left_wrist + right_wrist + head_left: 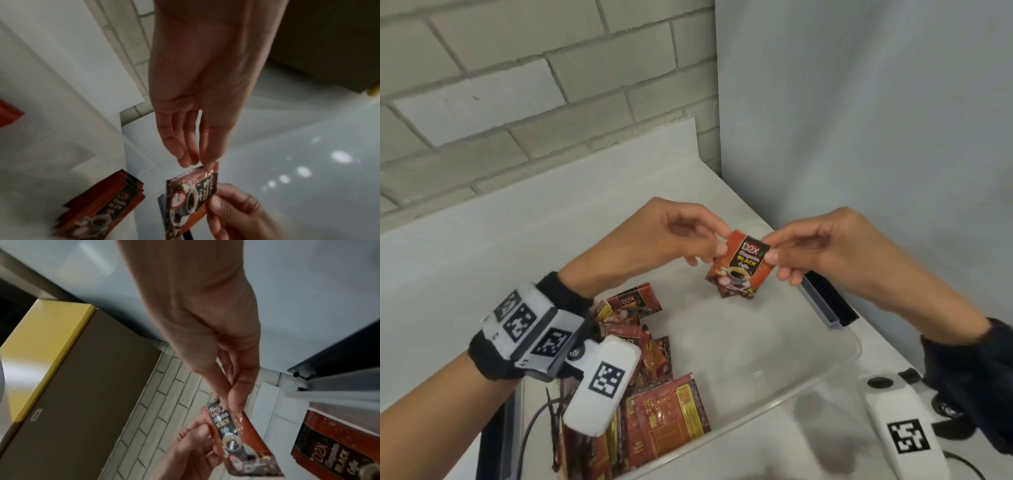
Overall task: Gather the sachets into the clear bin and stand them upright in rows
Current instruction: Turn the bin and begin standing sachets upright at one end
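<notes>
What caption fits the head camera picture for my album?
Both hands, left hand and right hand, pinch one sachet above the bin, more sachets inside.

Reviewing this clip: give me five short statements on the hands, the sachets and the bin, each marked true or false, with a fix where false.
1. Both hands pinch one sachet. True: left hand, right hand.
2. That sachet lies flat on the bin floor. False: it is held in the air over the clear bin.
3. Other sachets are already in the bin. True.
4. The bin's right part is packed with sachets. False: they sit at its left.
5. The held sachet is blue. False: red and black.
</notes>
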Motion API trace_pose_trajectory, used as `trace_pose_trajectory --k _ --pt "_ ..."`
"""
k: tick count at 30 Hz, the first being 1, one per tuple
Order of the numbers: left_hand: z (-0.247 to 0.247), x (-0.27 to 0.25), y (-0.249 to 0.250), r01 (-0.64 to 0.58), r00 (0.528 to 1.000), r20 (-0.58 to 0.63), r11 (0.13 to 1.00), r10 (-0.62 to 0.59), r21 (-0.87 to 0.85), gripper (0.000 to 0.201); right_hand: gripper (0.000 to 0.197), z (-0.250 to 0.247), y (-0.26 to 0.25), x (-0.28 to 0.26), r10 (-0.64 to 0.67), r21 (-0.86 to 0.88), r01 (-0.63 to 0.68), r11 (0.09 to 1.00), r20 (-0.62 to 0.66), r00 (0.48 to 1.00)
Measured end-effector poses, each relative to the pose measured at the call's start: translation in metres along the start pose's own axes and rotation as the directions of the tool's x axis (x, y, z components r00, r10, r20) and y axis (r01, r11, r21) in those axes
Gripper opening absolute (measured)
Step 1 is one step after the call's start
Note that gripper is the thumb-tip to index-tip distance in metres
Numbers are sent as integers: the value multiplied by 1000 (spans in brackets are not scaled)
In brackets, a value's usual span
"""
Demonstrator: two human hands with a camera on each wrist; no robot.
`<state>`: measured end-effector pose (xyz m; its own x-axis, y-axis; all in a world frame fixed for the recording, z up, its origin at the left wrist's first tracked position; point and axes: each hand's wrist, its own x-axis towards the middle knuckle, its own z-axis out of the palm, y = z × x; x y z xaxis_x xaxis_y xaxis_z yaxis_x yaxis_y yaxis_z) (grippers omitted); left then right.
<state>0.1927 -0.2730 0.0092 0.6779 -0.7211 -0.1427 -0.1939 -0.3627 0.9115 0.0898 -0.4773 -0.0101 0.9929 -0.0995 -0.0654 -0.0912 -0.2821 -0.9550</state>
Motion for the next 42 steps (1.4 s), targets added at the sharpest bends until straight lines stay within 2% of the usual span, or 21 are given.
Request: trace_pose_trajectory --k 2,4,6,7,8,10,12,14,17,19,22,25,27,29,34,42 --pt "5 5 -4 32 999 4 998 -32 53 11 15 3 3 2 -25 -106 24 994 -13 1000" --pt "10 9 -12 65 998 5 993 -65 95 10 14 6 6 4 -75 -223 56 973 -78 994" --pt "15 13 -21 98 995 -13 988 -97 122 12 18 9 7 4 -149 -376 85 923 -145 978" --pt "17 15 -26 118 993 -22 985 -116 129 11 18 11 6 3 -173 -423 100 900 -138 975" --pt "20 16 -30 137 991 -28 981 -134 136 11 18 15 6 1 -177 -450 113 886 -103 979" --pt "26 17 -38 166 986 -36 975 -163 150 9 12 26 10 -1 -107 -528 116 841 47 993" --pt "33 19 -44 180 984 -37 971 -176 154 8 14 37 22 0 36 -654 110 749 206 978" --pt "37 21 -49 188 982 -42 969 -183 159 9 20 48 32 3 178 -723 82 686 276 945" --pt "42 24 -53 206 979 -40 954 -202 217 8 28 57 36 8 269 -737 28 676 282 921" --pt "41 24 -52 213 977 -62 914 -204 346 11 32 61 38 10 300 -746 3 665 271 915" --pt "35 21 -42 151 988 -99 816 -115 558 14 35 66 39 11 345 -762 -35 647 251 905" --pt "33 22 -26 48 997 4 699 -73 713 29 39 68 39 10 352 -768 -49 638 235 906" --pt "37 27 -19 -39 990 108 576 -86 817 46 43 69 38 10 362 -774 -53 631 233 903" --pt "41 32 -15 -102 980 173 496 -99 862 55 45 71 38 10 365 -783 -50 621 232 902" --pt "49 40 -16 -109 969 201 479 -145 871 65 42 72 36 9 351 -812 -27 583 222 910" --pt "56 38 -19 -107 974 183 437 -134 893 63 40 71 35 9 345 -823 -4 567 233 909"
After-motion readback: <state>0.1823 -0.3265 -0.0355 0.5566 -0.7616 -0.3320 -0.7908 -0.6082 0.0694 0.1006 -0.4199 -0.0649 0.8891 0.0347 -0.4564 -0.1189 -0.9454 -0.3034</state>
